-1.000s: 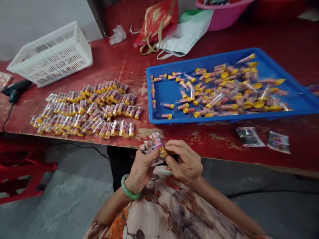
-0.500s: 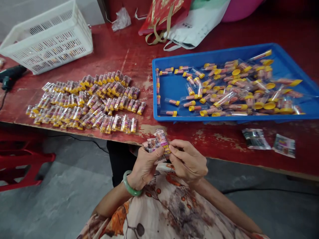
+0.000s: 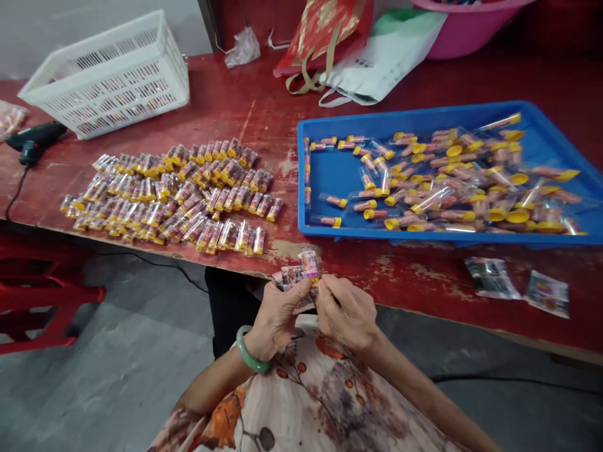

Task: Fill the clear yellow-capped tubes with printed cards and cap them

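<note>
At the table's front edge, my left hand (image 3: 274, 317), with a green bangle at the wrist, is closed around a small stack of printed wrapper sleeves (image 3: 291, 276). One printed sleeve (image 3: 309, 266) stands up above the rest under my left thumb. My right hand (image 3: 347, 312) pinches the lower right edge of that sleeve; its fingertips partly hide the spot. Beyond my hands to the left lie rows of small wrapped tubes (image 3: 193, 204) with yellow ends. To the right, a blue tray (image 3: 325, 116) holds many clear tubes (image 3: 431, 198) with yellow caps and pinkish contents.
Two packs of printed sleeves (image 3: 492, 278) lie right of my hands. A white basket (image 3: 113, 85), a heat gun (image 3: 38, 139), red and white bags (image 3: 377, 63) and a pink basin (image 3: 466, 31) stand farther back. A red stool (image 3: 42, 295) is at the left.
The view has shifted, so the table sits slightly lower and more to the right. My right hand has drawn in closer to my left, its fingers more curled at the sleeve's edge.
</note>
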Tool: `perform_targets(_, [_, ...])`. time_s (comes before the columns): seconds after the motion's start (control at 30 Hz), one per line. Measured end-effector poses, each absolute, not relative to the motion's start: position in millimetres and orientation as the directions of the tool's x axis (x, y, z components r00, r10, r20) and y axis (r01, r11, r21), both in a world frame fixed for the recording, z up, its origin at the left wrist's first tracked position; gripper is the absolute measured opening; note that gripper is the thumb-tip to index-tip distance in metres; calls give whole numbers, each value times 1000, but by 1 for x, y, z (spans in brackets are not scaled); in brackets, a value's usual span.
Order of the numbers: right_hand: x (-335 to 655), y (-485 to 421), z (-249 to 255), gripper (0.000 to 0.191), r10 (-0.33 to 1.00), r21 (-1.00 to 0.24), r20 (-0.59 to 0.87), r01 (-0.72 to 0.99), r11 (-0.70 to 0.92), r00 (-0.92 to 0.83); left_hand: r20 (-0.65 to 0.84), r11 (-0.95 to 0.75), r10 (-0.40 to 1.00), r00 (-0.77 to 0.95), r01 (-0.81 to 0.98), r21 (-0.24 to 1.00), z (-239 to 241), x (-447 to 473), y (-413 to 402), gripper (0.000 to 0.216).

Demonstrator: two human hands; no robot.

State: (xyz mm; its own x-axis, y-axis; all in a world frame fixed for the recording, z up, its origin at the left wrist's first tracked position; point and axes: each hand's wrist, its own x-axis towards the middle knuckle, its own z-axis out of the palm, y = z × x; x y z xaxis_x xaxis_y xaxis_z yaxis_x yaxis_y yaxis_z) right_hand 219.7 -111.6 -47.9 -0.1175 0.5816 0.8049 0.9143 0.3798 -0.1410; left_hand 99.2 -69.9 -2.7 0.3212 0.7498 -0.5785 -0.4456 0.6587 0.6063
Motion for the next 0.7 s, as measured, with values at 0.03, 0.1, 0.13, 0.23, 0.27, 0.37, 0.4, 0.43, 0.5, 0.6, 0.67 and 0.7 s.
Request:
perform_targets(0.03, [220, -110, -46, 25, 591, -123, 794, 914, 388, -144, -588, 662, 746, 313, -445, 603, -3, 99, -69, 29])
perform_targets(0.1, [220, -107, -41, 25, 627, -160, 768, 907, 390, -134, -580, 650, 756, 305, -459, 606, -7, 96, -66, 29])
perform_targets(0.13, [220, -105, -38, 26, 655, -215, 749, 898, 384, -100, -561, 634, 769, 306, -471, 613, -9, 95, -65, 29])
perform_targets(0.23, [222, -95, -23, 44, 746, -360, 666, 864, 352, -27, -501, 588, 807, 311, -499, 637, -17, 88, -60, 31])
perform_targets(0.27, [223, -90, -18, 52, 772, -375, 635, 857, 353, -40, -493, 581, 812, 312, -499, 643, -18, 86, -59, 33])
perform_targets(0.37, [226, -76, -6, 66, 803, -360, 576, 833, 420, -156, -476, 576, 817, 325, -501, 646, -16, 80, -55, 35])
perform_targets(0.4, [225, -72, -3, 67, 797, -361, 573, 815, 453, -189, -464, 572, 820, 335, -508, 644, -14, 78, -53, 36])
perform_targets(0.43, [225, -69, -2, 67, 787, -365, 579, 796, 484, -213, -450, 569, 823, 347, -515, 641, -11, 76, -52, 36])
perform_targets(0.5, [222, -65, -1, 66, 759, -378, 610, 758, 532, -228, -425, 563, 827, 369, -527, 637, -5, 71, -50, 35])
perform_targets(0.6, [216, -63, -2, 64, 755, -425, 626, 725, 541, -197, -420, 567, 824, 380, -536, 626, -1, 65, -48, 30])
perform_targets(0.67, [213, -63, -1, 65, 773, -463, 610, 713, 526, -174, -439, 578, 816, 375, -530, 621, -3, 62, -49, 30])
perform_targets(0.7, [212, -64, -1, 66, 784, -482, 596, 704, 521, -171, -450, 585, 811, 374, -524, 619, -4, 61, -50, 30])
